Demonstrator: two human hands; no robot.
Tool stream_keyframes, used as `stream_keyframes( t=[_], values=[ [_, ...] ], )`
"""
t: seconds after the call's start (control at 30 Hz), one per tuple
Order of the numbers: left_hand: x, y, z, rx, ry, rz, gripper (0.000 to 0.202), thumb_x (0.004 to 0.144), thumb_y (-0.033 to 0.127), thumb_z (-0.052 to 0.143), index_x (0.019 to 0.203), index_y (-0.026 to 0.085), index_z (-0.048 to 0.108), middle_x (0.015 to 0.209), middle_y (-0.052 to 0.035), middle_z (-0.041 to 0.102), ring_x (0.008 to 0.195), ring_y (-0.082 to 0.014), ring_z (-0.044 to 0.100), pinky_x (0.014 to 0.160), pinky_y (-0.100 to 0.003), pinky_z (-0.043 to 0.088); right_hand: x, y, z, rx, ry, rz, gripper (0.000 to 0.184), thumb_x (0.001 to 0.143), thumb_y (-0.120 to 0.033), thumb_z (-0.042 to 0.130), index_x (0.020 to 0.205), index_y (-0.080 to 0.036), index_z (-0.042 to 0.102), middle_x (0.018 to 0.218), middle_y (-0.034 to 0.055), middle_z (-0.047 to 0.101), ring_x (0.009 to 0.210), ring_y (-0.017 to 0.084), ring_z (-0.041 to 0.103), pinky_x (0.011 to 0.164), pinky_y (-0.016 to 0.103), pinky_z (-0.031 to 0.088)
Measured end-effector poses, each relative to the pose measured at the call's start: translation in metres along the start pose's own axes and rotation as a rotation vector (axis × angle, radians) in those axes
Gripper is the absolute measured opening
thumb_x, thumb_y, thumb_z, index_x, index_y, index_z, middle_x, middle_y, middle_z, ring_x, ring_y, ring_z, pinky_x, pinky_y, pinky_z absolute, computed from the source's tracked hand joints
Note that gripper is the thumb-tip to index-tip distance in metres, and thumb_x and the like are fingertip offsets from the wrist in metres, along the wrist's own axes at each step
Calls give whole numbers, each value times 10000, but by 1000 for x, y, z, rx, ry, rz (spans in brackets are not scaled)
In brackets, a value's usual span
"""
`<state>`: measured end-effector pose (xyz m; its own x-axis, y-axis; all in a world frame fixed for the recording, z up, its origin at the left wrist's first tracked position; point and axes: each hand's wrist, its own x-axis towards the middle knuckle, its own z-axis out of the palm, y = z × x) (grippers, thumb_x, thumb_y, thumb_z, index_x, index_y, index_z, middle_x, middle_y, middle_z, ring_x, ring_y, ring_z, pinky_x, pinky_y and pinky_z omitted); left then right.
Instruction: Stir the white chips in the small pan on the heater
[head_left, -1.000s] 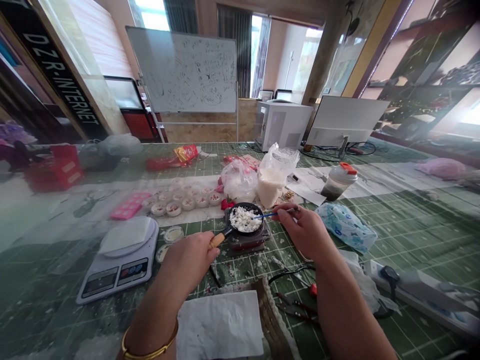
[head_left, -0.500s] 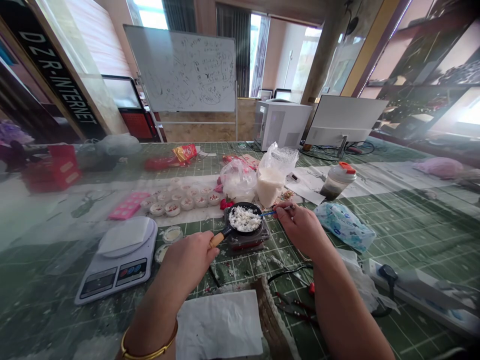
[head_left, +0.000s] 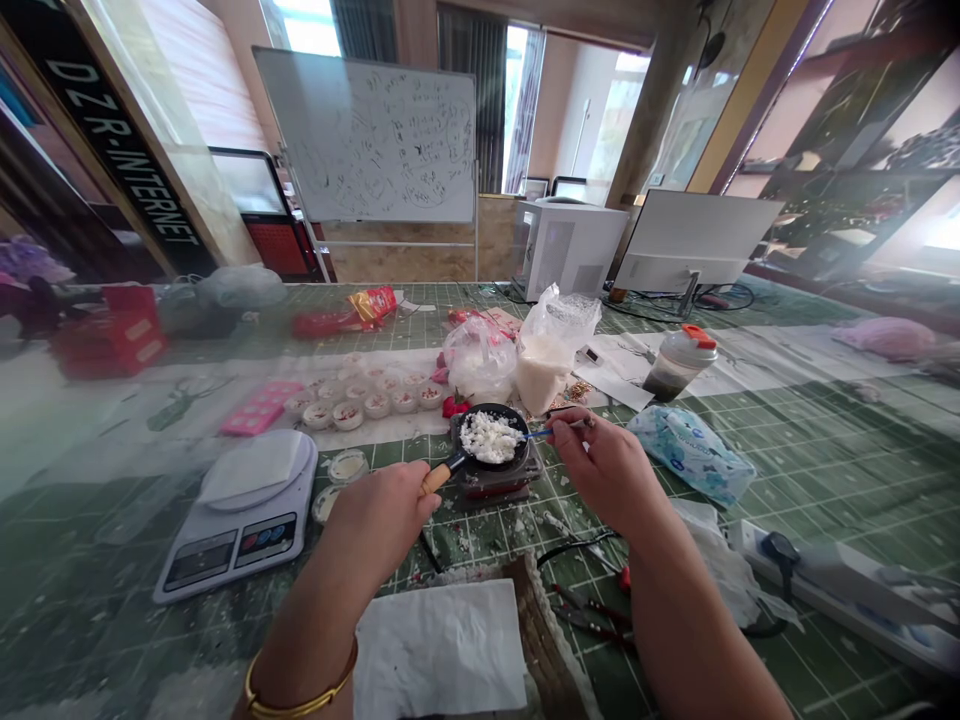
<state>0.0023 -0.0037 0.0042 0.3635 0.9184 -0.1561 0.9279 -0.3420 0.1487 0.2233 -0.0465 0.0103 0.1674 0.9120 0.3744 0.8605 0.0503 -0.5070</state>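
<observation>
My left hand is closed round the wooden handle of a small black frying pan. White crumbly lumps fill much of the pan, which rests on a small hot plate. Between the fingers of my right hand is a thin blue stick; its tip reaches into the lumps at the pan's right side. I cannot make out the shape of the tip. Behind the pan stand an open bag of whitish granules and a knotted clear plastic bag.
To the left are a kitchen scale, a pink mould and several small filled cups. On the right lie a tissue pack, a power strip and a shaker bottle. Pliers and white paper are in front.
The white lumps have shifted slightly in the pan, and the stick's tip has moved a little. Both hands keep their grip. The whole view has shifted slightly.
</observation>
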Motion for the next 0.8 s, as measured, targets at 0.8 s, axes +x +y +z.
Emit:
stream_keyframes(
  t=[0.8],
  values=[
    [-1, -3, 0, 8, -2, 29, 209, 820, 380, 407, 820, 224, 546, 790, -23, 639, 721, -177, 572, 512, -233, 251, 4, -2, 17, 185, -57, 17, 278, 852, -360, 392, 913, -193, 605, 751, 27, 676, 639, 146, 579, 593, 234, 380]
  ],
)
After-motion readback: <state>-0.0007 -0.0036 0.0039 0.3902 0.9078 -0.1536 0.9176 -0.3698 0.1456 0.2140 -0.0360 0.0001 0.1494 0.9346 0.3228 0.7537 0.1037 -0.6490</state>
